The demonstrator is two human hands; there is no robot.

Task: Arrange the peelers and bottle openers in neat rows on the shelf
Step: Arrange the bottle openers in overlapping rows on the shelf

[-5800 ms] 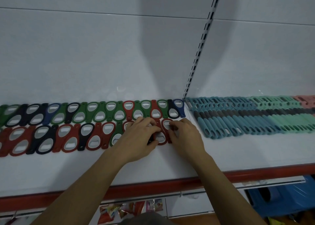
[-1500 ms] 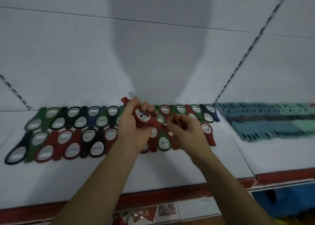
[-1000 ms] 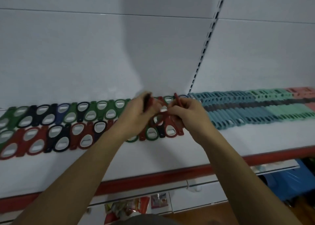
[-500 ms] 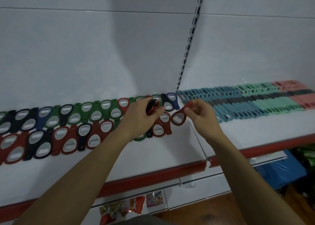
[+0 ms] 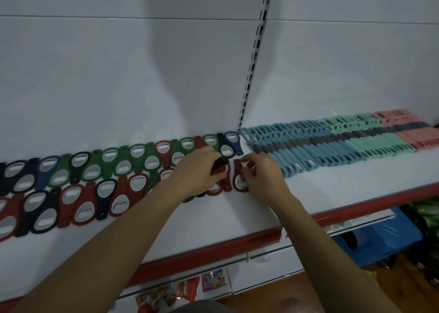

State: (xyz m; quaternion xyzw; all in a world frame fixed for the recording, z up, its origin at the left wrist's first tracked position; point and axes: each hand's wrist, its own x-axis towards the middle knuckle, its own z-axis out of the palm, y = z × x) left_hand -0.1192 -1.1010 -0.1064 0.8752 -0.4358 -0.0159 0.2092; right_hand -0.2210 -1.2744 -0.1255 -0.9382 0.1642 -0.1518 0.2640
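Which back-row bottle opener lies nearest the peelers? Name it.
The blue bottle opener at the back row's right end; every other opener in that row lies further left of the teal peelers.

Dim, cool, bluish light falls on the shelf, apparently from behind the camera wearer; a broad soft shadow climbs the back wall; glare is limited to dull pale glints off the openers; focus is soft throughout, murkiest in the lower right corner; forearms darken toward the bottom; the wide-angle lens bows the red edge and tilts the slotted upright.
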